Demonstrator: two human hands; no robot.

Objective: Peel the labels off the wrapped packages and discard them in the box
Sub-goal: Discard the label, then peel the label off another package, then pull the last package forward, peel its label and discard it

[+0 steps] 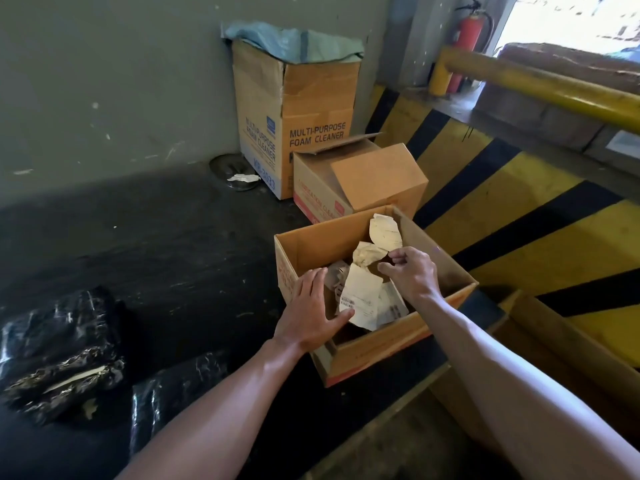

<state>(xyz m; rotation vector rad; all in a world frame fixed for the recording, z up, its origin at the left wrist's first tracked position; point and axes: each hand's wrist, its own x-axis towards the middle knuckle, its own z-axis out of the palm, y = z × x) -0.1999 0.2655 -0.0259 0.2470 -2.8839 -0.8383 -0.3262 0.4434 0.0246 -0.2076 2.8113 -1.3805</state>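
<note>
An open cardboard box (398, 336) sits on the dark floor with several crumpled, peeled labels inside. My left hand (311, 308) rests on the box's left rim, fingers spread, its thumb touching a cream label with a barcode (360, 301). My right hand (412, 275) hovers over the box, thumb and forefinger pinching a crumpled label (369, 252). Two black wrapped packages lie at the lower left: one (59, 355) with torn label remains on it, another (173, 393) closer to me.
A tall foam-cleaner box (298, 112) with a blue bag stands against the wall, a smaller open box (356, 181) in front of it. A metal lid (232, 171) lies by the wall. A yellow-black striped ramp (519, 209) and yellow rail (540, 84) run on the right.
</note>
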